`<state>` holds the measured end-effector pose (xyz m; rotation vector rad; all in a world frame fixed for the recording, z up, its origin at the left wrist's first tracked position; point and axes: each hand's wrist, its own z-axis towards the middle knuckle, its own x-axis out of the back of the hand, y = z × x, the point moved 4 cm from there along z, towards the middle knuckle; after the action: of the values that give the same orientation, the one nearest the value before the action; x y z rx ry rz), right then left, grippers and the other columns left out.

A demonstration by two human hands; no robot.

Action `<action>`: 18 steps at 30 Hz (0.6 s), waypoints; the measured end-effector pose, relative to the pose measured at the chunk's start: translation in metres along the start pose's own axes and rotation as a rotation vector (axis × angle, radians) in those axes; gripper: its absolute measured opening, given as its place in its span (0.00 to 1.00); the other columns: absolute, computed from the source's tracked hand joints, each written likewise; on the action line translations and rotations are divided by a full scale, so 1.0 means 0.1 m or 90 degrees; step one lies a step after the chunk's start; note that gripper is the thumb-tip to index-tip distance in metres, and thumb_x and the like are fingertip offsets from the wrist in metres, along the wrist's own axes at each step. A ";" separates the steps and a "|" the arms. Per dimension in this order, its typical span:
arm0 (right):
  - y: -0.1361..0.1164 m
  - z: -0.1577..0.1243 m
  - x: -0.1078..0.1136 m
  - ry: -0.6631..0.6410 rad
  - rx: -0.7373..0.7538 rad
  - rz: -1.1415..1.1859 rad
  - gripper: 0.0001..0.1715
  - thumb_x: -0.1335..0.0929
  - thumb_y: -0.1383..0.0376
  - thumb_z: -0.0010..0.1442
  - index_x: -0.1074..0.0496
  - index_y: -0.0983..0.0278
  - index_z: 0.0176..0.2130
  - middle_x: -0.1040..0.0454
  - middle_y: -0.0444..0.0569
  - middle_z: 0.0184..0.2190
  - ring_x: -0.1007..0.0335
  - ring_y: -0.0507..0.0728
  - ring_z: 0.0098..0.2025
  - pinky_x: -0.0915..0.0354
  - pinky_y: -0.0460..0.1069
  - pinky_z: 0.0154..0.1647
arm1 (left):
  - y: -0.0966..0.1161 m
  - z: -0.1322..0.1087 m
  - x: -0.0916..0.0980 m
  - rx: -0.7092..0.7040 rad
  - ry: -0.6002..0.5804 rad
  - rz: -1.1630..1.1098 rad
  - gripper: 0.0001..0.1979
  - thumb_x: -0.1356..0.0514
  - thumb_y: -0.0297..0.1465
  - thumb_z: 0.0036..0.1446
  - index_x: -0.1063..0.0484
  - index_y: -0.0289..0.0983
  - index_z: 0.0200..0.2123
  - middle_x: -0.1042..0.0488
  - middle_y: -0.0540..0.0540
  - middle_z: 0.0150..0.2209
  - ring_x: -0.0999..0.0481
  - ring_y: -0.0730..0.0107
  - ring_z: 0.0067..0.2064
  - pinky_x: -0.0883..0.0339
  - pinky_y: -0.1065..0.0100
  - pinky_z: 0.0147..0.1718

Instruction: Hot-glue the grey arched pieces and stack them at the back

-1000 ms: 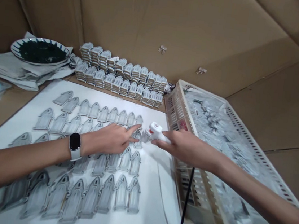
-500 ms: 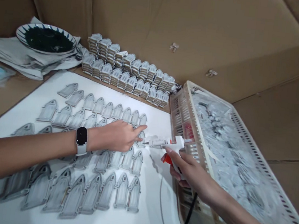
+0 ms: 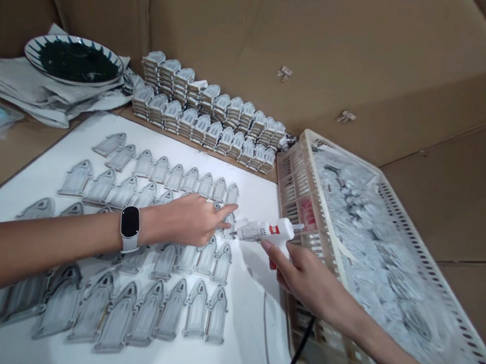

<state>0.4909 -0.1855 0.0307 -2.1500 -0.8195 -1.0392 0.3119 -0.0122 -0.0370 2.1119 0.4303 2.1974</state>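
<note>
The right hand (image 3: 308, 284) grips a white glue gun (image 3: 268, 230), its nozzle near an arched cutout (image 3: 229, 224) beside the left hand (image 3: 189, 220), outstretched and empty.

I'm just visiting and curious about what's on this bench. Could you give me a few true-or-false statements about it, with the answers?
1. The right hand holds a white glue gun. True.
2. The watch is on the arm holding the gun. False: it is on the left wrist.
3. The left hand is over rows of arch-shaped pieces on a white board. True.
4. The striped bowl stands on the white board. False: it sits on crumpled cloth beyond the board.
</note>
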 end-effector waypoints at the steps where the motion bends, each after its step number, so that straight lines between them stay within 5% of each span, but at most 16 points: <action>1: -0.04 0.00 0.04 0.018 0.031 -0.052 0.37 0.43 0.35 0.75 0.35 0.57 0.28 0.24 0.52 0.25 0.28 0.60 0.28 0.43 0.54 0.34 | 0.00 0.00 0.00 -0.001 -0.002 0.006 0.35 0.46 0.27 0.69 0.42 0.30 0.78 0.16 0.38 0.38 0.21 0.61 0.29 0.31 0.63 0.33; 5: -0.26 -0.05 0.16 0.044 0.158 -0.266 0.30 0.40 0.43 0.79 0.32 0.58 0.32 0.19 0.54 0.27 0.21 0.65 0.32 0.50 0.54 0.33 | 0.03 0.02 0.04 0.002 -0.017 0.021 0.36 0.46 0.26 0.68 0.41 0.29 0.78 0.16 0.38 0.35 0.24 0.62 0.26 0.34 0.62 0.31; 11: -0.49 -0.16 0.24 0.042 0.192 -0.467 0.26 0.37 0.48 0.81 0.23 0.60 0.39 0.15 0.57 0.31 0.16 0.68 0.34 0.59 0.55 0.30 | 0.06 0.02 0.08 0.023 -0.080 0.085 0.39 0.46 0.27 0.69 0.48 0.31 0.81 0.16 0.40 0.35 0.21 0.58 0.28 0.38 0.63 0.29; 18: 0.06 -0.39 0.43 0.239 0.212 -0.335 0.30 0.40 0.46 0.78 0.31 0.56 0.29 0.25 0.50 0.19 0.22 0.66 0.24 0.49 0.53 0.26 | 0.06 0.07 0.03 0.007 -0.037 0.037 0.37 0.43 0.28 0.69 0.42 0.32 0.79 0.16 0.38 0.38 0.20 0.60 0.29 0.33 0.64 0.32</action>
<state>0.4998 -0.2069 0.0847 -1.4285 -1.2972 -1.3934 0.3193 -0.0161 -0.0324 2.2151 0.3834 2.1617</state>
